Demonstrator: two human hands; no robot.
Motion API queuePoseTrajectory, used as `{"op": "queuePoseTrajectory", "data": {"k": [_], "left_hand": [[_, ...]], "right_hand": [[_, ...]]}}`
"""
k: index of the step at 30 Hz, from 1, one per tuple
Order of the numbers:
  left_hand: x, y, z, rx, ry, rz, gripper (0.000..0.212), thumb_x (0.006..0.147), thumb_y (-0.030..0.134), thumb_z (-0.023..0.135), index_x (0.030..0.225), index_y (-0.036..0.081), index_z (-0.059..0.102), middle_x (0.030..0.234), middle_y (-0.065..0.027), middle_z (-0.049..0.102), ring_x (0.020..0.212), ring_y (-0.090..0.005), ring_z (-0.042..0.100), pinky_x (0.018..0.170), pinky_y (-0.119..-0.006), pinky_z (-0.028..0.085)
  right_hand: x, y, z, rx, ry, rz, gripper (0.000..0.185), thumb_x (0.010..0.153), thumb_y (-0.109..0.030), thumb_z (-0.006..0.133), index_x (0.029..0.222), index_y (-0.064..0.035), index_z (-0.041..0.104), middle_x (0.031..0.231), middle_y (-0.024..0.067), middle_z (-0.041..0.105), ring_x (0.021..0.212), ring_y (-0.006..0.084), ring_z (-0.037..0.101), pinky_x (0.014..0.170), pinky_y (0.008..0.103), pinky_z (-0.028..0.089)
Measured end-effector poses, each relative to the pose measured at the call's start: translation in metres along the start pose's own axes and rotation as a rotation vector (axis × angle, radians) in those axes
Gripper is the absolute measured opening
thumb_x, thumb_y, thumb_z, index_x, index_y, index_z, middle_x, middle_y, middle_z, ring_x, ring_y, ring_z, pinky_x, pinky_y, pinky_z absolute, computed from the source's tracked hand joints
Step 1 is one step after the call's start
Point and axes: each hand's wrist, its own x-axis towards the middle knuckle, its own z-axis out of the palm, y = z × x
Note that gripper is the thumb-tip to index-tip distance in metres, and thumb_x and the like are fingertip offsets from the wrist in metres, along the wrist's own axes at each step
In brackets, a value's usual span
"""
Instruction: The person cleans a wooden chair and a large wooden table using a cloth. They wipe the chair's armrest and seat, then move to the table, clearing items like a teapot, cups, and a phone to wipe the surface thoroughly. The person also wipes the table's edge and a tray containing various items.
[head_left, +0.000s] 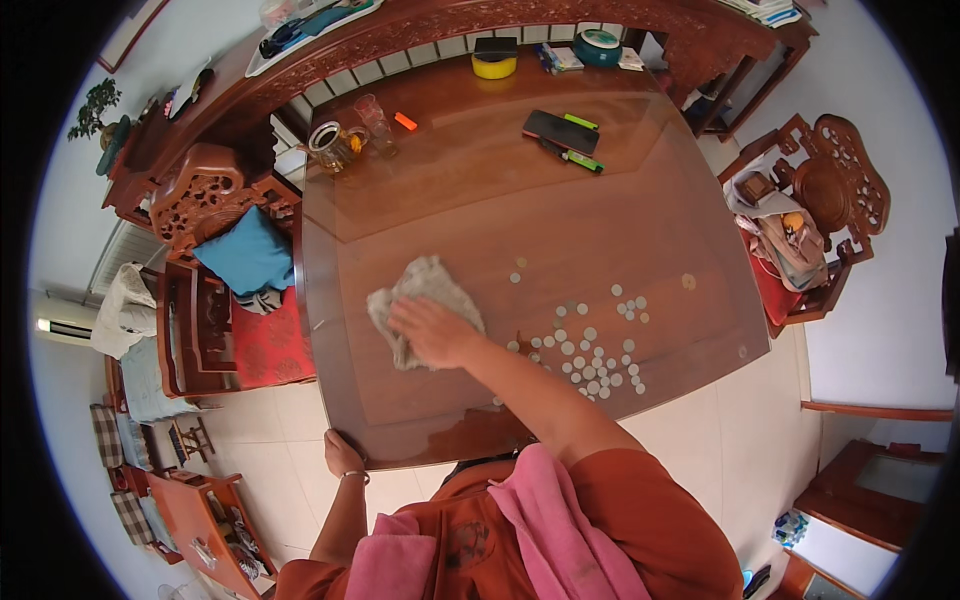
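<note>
My right hand (424, 326) lies flat on a beige cleaning cloth (439, 279), pressing it against the glass-topped wooden table (420, 225) left of the middle. The cloth is crumpled and spreads out around my fingers. At the near left corner of the table, my left hand (343, 453) grips the edge; some of its fingers are hidden. Many silver-coloured coins (589, 372) are scattered to the right of my right forearm, which hides part of that area. A few coins are brass-coloured, such as one coin (644, 318) at the right of the group.
Far left on the table stand a glass teapot (330, 146), clear cups (381, 135) and an orange marker (406, 121). A dark phone (561, 132) lies between green highlighters (583, 160). Carved chairs flank the table, one with a blue cushion (247, 251), the other with a bag (787, 232).
</note>
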Motion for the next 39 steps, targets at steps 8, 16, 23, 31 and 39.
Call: {"op": "queuePoseTrajectory", "data": {"k": [8, 16, 23, 31, 39], "left_hand": [[-0.002, 0.0, -0.003, -0.001, -0.016, -0.033, 0.058, 0.108, 0.046, 0.028, 0.119, 0.002, 0.064, 0.113, -0.0249, 0.069, 0.103, -0.0465, 0.064, 0.087, -0.051, 0.049], [0.005, -0.013, 0.006, -0.063, -0.03, -0.012, 0.059, 0.108, 0.047, 0.028, 0.12, 0.001, 0.063, 0.114, -0.0251, 0.069, 0.104, -0.0459, 0.064, 0.089, -0.051, 0.049], [0.006, -0.021, 0.004, -0.056, -0.095, -0.004, 0.058, 0.108, 0.048, 0.027, 0.124, 0.003, 0.061, 0.116, -0.0225, 0.069, 0.105, -0.0439, 0.064, 0.088, -0.049, 0.049], [0.006, -0.012, 0.0, -0.072, -0.118, 0.006, 0.059, 0.108, 0.051, 0.026, 0.124, 0.006, 0.061, 0.109, -0.0206, 0.07, 0.097, -0.0417, 0.066, 0.083, -0.049, 0.05], [0.013, -0.02, 0.007, -0.086, -0.092, 0.05, 0.06, 0.107, 0.053, 0.027, 0.124, 0.005, 0.06, 0.106, -0.0199, 0.07, 0.093, -0.0413, 0.065, 0.081, -0.049, 0.05]], "right_hand": [[-0.035, 0.148, -0.075, -0.241, 0.091, 0.486, 0.054, 0.1, -0.024, 0.048, 0.151, -0.009, 0.043, 0.161, 0.0146, 0.037, 0.151, 0.0314, 0.03, 0.124, 0.0468, 0.023], [-0.192, 0.207, -0.135, -0.453, 0.152, 0.998, 0.056, 0.103, -0.028, 0.042, 0.155, -0.0099, 0.038, 0.164, 0.0147, 0.032, 0.153, 0.0311, 0.026, 0.124, 0.0469, 0.021], [-0.302, 0.141, -0.158, -0.455, 0.211, 1.247, 0.058, 0.102, -0.026, 0.044, 0.156, -0.0092, 0.036, 0.164, 0.016, 0.03, 0.152, 0.0328, 0.026, 0.124, 0.0474, 0.021], [-0.272, 0.024, -0.105, -0.329, 0.093, 0.969, 0.063, 0.093, -0.02, 0.056, 0.152, -0.0029, 0.04, 0.161, 0.0209, 0.032, 0.15, 0.0379, 0.028, 0.122, 0.0516, 0.023], [-0.175, -0.05, -0.065, -0.028, 0.101, 0.411, 0.066, 0.088, -0.021, 0.062, 0.15, -0.0067, 0.044, 0.159, 0.0173, 0.037, 0.148, 0.0335, 0.033, 0.121, 0.0504, 0.026]]}}
